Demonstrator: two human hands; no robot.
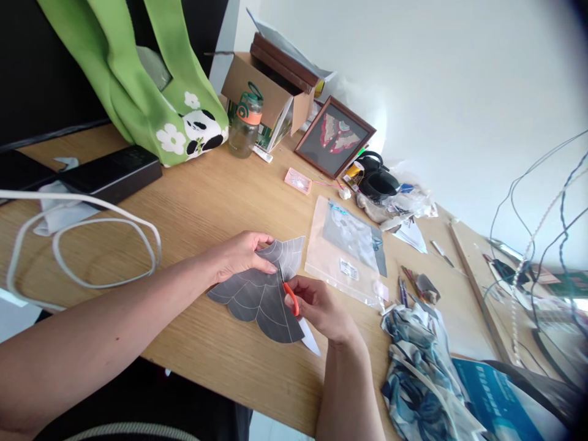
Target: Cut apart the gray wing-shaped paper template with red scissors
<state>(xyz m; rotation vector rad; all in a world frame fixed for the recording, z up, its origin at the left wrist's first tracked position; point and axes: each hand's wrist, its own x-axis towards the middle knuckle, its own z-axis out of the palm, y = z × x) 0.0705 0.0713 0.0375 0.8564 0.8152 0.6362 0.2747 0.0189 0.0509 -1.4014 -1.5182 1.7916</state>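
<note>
A dark grey sheet (264,298) with thin white curved lines and a scalloped edge is held just above the wooden desk. My left hand (250,254) pinches its upper part between thumb and fingers. In my right hand (319,303) is a pair of scissors (291,299) with orange handles, the blades pointing up and left into the sheet near my left thumb. A white strip (310,338) hangs at the sheet's lower right, below the scissors. Part of the blades is hidden by the sheet.
A clear plastic bag (342,260) lies just beyond my right hand. Farther back stand a framed moth picture (335,136), a bottle (245,128) and a green panda bag (184,116). White cable (105,223) loops at left; patterned cloth (418,367) is bunched at right.
</note>
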